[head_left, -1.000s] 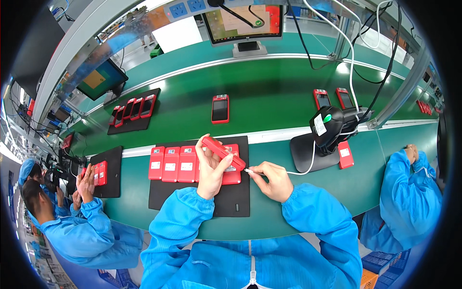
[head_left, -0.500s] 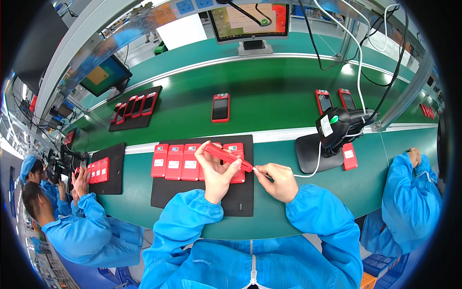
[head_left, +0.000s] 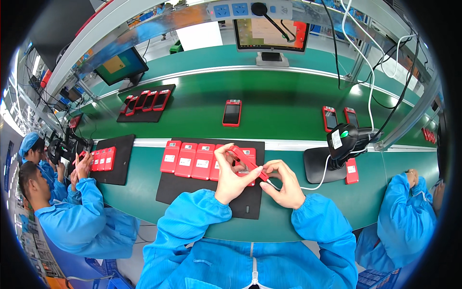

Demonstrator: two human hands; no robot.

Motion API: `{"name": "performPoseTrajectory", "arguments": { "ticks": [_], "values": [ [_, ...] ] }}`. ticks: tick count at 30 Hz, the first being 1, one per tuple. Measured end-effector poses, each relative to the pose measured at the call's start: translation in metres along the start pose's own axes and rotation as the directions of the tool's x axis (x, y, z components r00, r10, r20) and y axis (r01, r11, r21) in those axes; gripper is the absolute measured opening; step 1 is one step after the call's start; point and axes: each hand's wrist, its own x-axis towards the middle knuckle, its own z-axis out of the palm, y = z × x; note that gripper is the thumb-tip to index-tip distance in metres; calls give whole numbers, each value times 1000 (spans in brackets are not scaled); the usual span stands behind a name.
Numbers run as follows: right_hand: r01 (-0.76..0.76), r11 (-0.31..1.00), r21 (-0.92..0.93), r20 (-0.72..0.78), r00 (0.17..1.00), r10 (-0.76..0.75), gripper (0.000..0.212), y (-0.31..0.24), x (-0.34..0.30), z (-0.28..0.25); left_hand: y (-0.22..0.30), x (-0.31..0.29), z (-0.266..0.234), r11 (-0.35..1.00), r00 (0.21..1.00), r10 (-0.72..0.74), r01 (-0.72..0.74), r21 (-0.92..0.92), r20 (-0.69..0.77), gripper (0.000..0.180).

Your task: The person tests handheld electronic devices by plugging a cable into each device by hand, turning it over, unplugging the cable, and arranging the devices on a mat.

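Observation:
My left hand [head_left: 233, 177] is closed around a red handheld terminal [head_left: 250, 165], held tilted above a black mat [head_left: 175, 192]. At the terminal's lower right end, my right hand [head_left: 285, 186] has its thumb and fingers on either side of the casing. A white cable [head_left: 315, 187] runs behind the right hand to a small plug [head_left: 269, 182] at that end; whether it is fully seated cannot be made out. Beneath the hands, several red terminals lie label side up in a row, among them one terminal [head_left: 185, 161] at the left; the hands partly cover the row's right part.
A black scanner [head_left: 342, 139] on a stand is to the right, with a red terminal [head_left: 352, 171] beside it. Across the rail, another terminal [head_left: 232, 113] lies screen up. A monitor [head_left: 270, 36] stands behind. Co-workers sit left [head_left: 72, 212] and right [head_left: 404, 212].
The view has shifted, so the bench sits further right in it. The terminal is tilted more steeply. My right fingers have moved from pinching the plug to spreading around the terminal's end.

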Motion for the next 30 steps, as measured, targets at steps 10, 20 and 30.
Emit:
{"name": "performPoseTrajectory", "arguments": {
  "ticks": [10,20,30],
  "values": [
    [-587,196,786,524,799,295,38,12,1,-16,11,10,-22,958,937,3,-102,267,350,68],
    [-518,204,831,438,834,335,52,15,-24,-54,29,24,-177,280,979,82,-202,939,186,82],
    [-358,934,6,-395,857,331,57,24,-58,-76,29,4,-204,546,988,-61,-85,833,141,120]
  ]
}}
